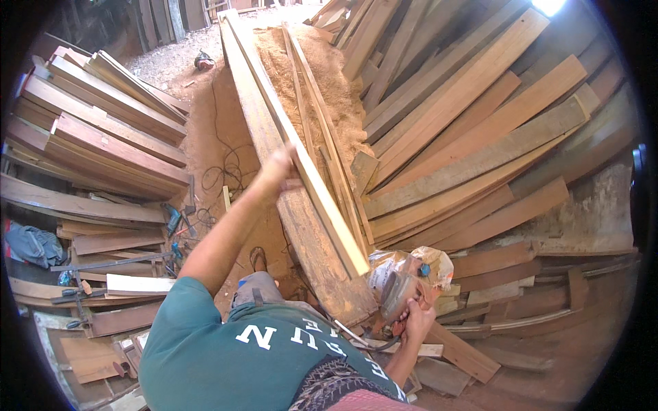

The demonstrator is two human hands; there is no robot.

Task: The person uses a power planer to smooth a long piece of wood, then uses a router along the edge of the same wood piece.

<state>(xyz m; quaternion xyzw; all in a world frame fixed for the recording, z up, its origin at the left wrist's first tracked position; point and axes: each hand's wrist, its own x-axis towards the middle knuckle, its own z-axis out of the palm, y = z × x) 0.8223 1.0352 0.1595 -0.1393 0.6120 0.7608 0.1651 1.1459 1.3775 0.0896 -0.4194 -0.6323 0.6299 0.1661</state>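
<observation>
A long pale board lies lengthwise along a weathered, dusty wooden beam, stretching away from me. My left hand is closed on the board around its middle, slightly blurred. By the near end of the beam, my right hand grips a dusty power tool with an orange handle area and a dark cord. Behind the tool is a crumpled pale plastic bag with a blue round piece on or beside it.
Plank stacks line the left, with blue power tools, cords and blue cloth. Leaning boards fill the right. Sawdust is heaped beside the beam, with loose strips on it. A small tool sits beyond.
</observation>
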